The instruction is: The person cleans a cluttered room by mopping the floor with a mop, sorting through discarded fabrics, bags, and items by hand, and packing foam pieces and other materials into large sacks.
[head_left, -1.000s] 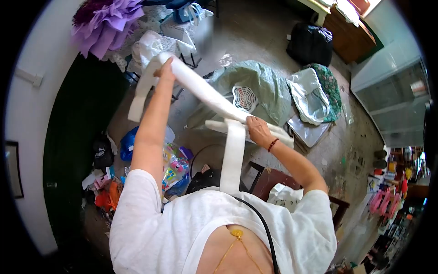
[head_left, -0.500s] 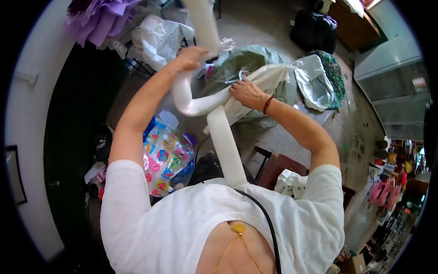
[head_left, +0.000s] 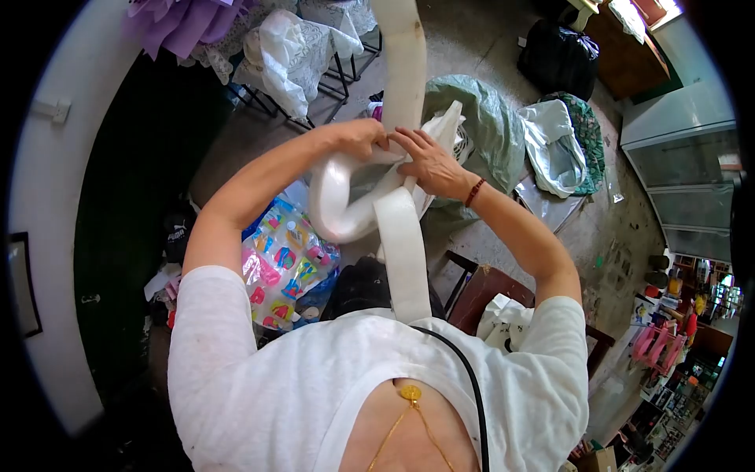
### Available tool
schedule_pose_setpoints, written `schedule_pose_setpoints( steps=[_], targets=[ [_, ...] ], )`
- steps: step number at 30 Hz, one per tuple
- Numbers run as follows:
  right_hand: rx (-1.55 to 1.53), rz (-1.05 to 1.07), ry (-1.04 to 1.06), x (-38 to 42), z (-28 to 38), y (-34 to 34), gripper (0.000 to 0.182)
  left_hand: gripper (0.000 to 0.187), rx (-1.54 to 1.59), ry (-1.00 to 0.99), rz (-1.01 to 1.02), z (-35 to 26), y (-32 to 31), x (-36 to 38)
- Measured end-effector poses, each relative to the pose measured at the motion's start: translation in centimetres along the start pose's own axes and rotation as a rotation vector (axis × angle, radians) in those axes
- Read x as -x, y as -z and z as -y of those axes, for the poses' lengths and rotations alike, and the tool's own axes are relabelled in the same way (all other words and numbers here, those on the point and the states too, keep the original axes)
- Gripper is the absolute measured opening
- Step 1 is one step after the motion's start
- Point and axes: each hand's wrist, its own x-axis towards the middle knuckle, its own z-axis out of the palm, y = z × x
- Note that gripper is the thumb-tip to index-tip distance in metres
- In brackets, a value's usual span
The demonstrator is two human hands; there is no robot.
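Observation:
A glossy white padded tube (head_left: 334,206) curves in a loop below my hands. My left hand (head_left: 363,139) is closed, its fingers pinched at the lower end of a long pale strip (head_left: 405,63) that rises to the top edge. Against it on the right, my right hand (head_left: 432,165) has its fingers spread over the strip and the tube's end, with the thumb pointing left. A second pale strip (head_left: 403,256) hangs from the tube toward my chest. Pale folded fabric (head_left: 448,126) sticks up behind my right hand.
A greenish plastic sack (head_left: 491,126) lies beyond my right hand. Below my left arm is a colourful printed bag (head_left: 287,263). Lace-covered stools (head_left: 295,59) stand at the upper left. A dark red chair (head_left: 487,299) is at lower right, a black bag (head_left: 557,57) at upper right.
My left hand has moved right and down, drawing the strip over to my right hand. The tube has bent into a tighter loop. My right hand's fingers have spread.

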Motion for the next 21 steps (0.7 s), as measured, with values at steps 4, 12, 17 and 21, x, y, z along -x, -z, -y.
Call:
schedule_pose_setpoints(
  steps=[4, 12, 17, 21],
  targets=[
    [0.011, 0.164, -0.04, 1.7, -1.4, -0.5, 0.021, 0.037, 0.123, -0.059, -0.023, -1.9, -0.3, -1.7],
    [0.059, 0.098, -0.108, 6.7, -11.5, -0.9, 0.004, 0.021, 0.633, 0.067, -0.07, 3.4, 0.0, -10.9],
    [0.132, 0.214, -0.31, 13.5, -21.3, -1.0, 0.008, 0.017, 1.061, 0.339, -0.465, 12.3, -0.5, -15.3],
    [0.203, 0.223, -0.536, 20.1, -27.2, -0.2, 0.015, 0.024, 1.082, 0.76, -0.845, 20.8, -5.7, -13.7]
  ],
)
